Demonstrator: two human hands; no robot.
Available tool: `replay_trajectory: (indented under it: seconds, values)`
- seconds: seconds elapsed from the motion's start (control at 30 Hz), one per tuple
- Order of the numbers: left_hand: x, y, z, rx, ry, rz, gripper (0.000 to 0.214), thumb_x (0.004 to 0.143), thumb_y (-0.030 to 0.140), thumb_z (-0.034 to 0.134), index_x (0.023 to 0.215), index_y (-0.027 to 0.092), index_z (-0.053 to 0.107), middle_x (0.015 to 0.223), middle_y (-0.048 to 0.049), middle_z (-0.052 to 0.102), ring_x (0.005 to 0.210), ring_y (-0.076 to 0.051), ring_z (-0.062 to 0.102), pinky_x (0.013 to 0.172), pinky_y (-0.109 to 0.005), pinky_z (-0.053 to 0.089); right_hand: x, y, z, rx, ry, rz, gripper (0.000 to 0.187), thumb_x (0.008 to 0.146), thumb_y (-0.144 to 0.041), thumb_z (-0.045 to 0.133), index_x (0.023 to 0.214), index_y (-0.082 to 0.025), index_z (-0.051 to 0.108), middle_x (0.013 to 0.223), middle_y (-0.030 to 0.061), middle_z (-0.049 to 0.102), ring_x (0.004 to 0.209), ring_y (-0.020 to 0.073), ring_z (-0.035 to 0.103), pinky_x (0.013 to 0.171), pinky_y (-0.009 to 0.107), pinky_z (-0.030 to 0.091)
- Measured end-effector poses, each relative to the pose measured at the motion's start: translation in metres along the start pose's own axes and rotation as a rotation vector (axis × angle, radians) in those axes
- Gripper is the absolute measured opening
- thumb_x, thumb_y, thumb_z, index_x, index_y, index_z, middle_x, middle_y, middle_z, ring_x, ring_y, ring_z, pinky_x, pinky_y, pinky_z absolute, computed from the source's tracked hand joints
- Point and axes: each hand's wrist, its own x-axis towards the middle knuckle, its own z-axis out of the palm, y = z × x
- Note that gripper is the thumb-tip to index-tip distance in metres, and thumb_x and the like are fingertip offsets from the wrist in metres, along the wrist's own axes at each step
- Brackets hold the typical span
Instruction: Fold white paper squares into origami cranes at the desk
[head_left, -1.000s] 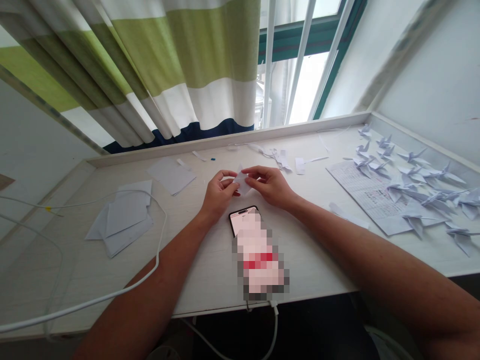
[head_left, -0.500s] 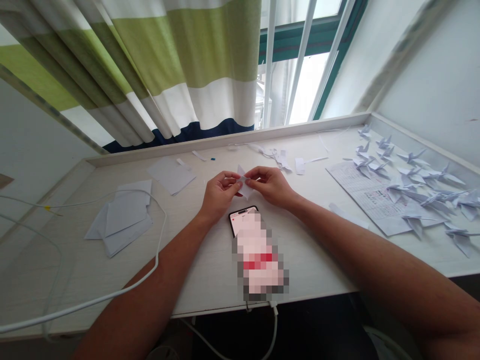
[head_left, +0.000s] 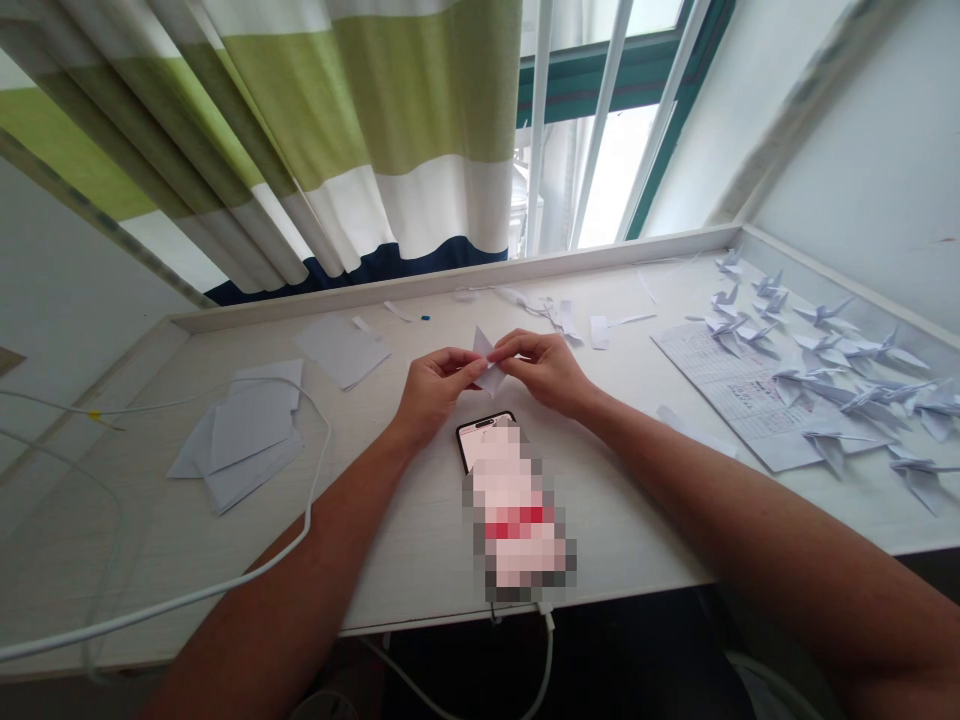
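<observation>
A small folded piece of white paper [head_left: 487,362] is pinched between both hands above the middle of the white desk [head_left: 390,540]. My left hand [head_left: 433,385] grips its left side with thumb and fingers closed. My right hand [head_left: 541,368] pinches its right side, fingers curled. A pointed flap sticks up between the fingertips. Just below the hands lies a phone [head_left: 510,500] with its screen lit, plugged into a white cable at the desk's front edge.
Several folded paper cranes [head_left: 825,370] lie at the right on a printed sheet [head_left: 739,395]. Square paper sheets [head_left: 247,435] are stacked at the left, another sheet [head_left: 343,350] behind them. A white cable [head_left: 300,525] loops across the left. Paper scraps [head_left: 562,318] lie near the curtained window.
The folded paper has been raised a little and turned between the fingers, its pointed flap now standing up. Both hands have shifted slightly; the rest has not moved.
</observation>
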Motion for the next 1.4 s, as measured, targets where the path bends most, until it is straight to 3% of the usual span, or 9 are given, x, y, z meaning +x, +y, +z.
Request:
replay_trajectory:
  seconds: [0.13,0.27,0.57,1.03,1.2,1.4]
  values:
    - [0.0,-0.002,0.0,0.011,-0.001,0.04,0.042,0.06,0.035,0.097,0.091,0.018,0.073,0.079,-0.0016,0.076,0.075,-0.016,0.07,0.071,-0.028,0.057,0.0,0.0,0.001,0.033,-0.014,0.054,0.01,0.079,-0.027,0.074,0.08,-0.018,0.073,0.084,0.0033,0.072,0.081,0.0171,0.066,0.082,0.034,0.053]
    - [0.001,-0.002,-0.001,0.033,0.002,0.059,0.041,0.062,0.034,0.096,0.093,0.018,0.075,0.081,-0.0022,0.076,0.077,-0.015,0.07,0.074,-0.029,0.056,0.001,0.005,0.002,0.086,0.032,0.033,0.027,0.074,-0.034,0.085,0.084,-0.02,0.064,0.085,0.0014,0.069,0.079,0.0162,0.065,0.078,0.033,0.056]
    - [0.001,-0.001,-0.004,0.053,0.003,0.049,0.044,0.068,0.039,0.093,0.103,0.018,0.076,0.078,-0.0015,0.076,0.073,-0.014,0.068,0.074,-0.028,0.054,0.002,0.011,0.005,0.115,0.023,0.01,0.029,0.074,-0.037,0.087,0.09,-0.02,0.068,0.087,0.0026,0.072,0.079,0.0173,0.067,0.077,0.035,0.058]
    - [0.003,0.003,-0.009,0.143,0.011,0.086,0.044,0.064,0.047,0.095,0.091,0.017,0.079,0.076,-0.0061,0.078,0.071,-0.018,0.071,0.071,-0.033,0.058,0.001,0.01,0.002,0.134,-0.053,0.087,0.035,0.076,-0.037,0.087,0.099,-0.018,0.07,0.084,0.0035,0.075,0.079,0.0171,0.071,0.076,0.034,0.058]
    - [0.004,0.001,-0.008,0.14,0.002,0.064,0.044,0.06,0.045,0.097,0.088,0.017,0.077,0.076,-0.0058,0.078,0.068,-0.018,0.07,0.069,-0.032,0.056,0.001,0.009,0.002,0.141,-0.079,0.103,0.035,0.076,-0.036,0.086,0.1,-0.019,0.068,0.077,0.0002,0.072,0.071,0.0148,0.067,0.069,0.031,0.055]
    - [0.005,-0.003,-0.004,0.113,0.022,0.052,0.043,0.059,0.043,0.097,0.084,0.017,0.072,0.073,-0.0033,0.076,0.068,-0.016,0.069,0.069,-0.029,0.055,0.001,0.008,0.005,0.133,-0.037,0.074,0.047,0.076,-0.027,0.082,0.117,-0.022,0.06,0.072,-0.0049,0.067,0.065,0.0134,0.064,0.064,0.029,0.051]
